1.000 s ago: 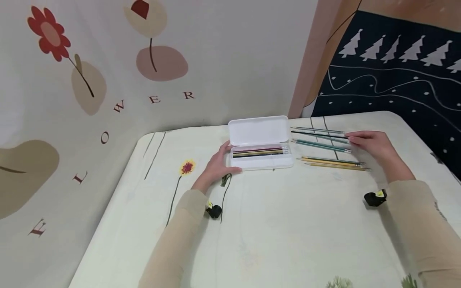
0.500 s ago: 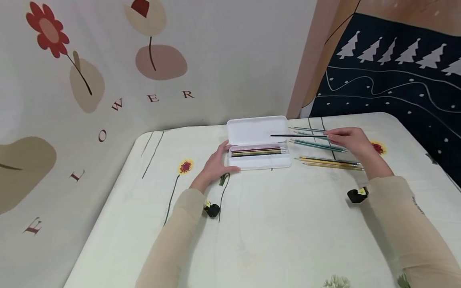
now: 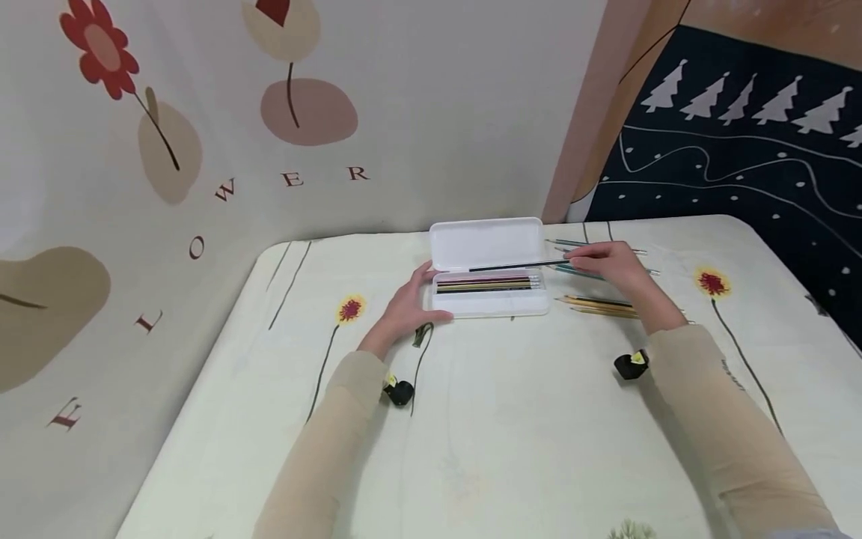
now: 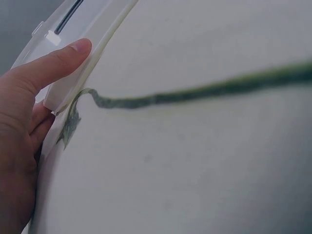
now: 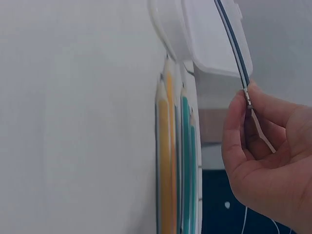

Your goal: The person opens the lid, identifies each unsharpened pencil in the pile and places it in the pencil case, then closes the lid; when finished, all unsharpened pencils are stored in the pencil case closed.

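Note:
A white pencil case [image 3: 491,304] lies with its lid [image 3: 486,243] raised at the back. Several pencils [image 3: 483,285] rest side by side in its tray. My left hand [image 3: 407,307] holds the case by its left end, the thumb [image 4: 68,56] at the front edge in the left wrist view. Between thumb and fingers my right hand [image 3: 614,268] pinches a dark pencil [image 3: 512,266] near its end. That pencil points left, above the tray and in front of the lid. The right wrist view shows the pinched pencil's metal band [image 5: 247,97] at the fingertips.
Right of the case lie yellow pencils [image 3: 595,305] and teal pencils [image 3: 578,272] on the flower-print cloth [image 3: 512,434]. A printed curtain [image 3: 431,135] hangs behind the table. Dark tree-print fabric [image 3: 727,157] hangs at the back right.
My right hand has lifted the dark pencil from the loose pencils and carried it left over the case. The left hand has stayed at the case's left end.

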`<state>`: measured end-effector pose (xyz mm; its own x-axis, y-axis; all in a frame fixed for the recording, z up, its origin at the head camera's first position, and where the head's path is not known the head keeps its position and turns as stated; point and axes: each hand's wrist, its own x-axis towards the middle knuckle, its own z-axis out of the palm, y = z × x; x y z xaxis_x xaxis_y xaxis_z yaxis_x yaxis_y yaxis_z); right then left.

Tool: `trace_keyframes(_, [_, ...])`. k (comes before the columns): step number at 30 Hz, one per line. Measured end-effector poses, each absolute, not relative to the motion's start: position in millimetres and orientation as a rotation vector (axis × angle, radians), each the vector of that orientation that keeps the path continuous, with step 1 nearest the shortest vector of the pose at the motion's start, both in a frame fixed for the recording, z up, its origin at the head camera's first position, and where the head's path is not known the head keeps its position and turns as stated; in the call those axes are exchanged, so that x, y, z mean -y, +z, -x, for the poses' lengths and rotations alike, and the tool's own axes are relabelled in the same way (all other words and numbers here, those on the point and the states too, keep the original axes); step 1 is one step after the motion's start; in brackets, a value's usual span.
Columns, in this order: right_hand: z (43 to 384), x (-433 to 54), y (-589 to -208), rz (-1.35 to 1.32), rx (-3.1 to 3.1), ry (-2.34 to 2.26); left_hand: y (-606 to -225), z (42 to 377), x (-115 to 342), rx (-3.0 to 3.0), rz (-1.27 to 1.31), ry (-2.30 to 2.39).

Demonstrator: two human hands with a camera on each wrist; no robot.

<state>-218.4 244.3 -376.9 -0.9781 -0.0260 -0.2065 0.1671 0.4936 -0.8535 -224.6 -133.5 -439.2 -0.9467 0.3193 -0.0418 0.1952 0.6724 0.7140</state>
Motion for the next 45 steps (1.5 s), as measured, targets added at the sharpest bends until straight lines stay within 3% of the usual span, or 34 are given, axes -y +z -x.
trace_keyframes(19, [232, -192, -392, -0.141, -2.632, -1.440, -438, 225, 133, -2.715, -0.413, 1.129])
trace_keyframes(32, [231, -189, -389, -0.147, -2.710, -1.341, -437, 224, 133, -2.712, -0.412, 1.117])
trace_keyframes(45, [231, -188, -384, -0.124, -2.443, -1.801, -435, 221, 131, -2.718, -0.399, 1.115])
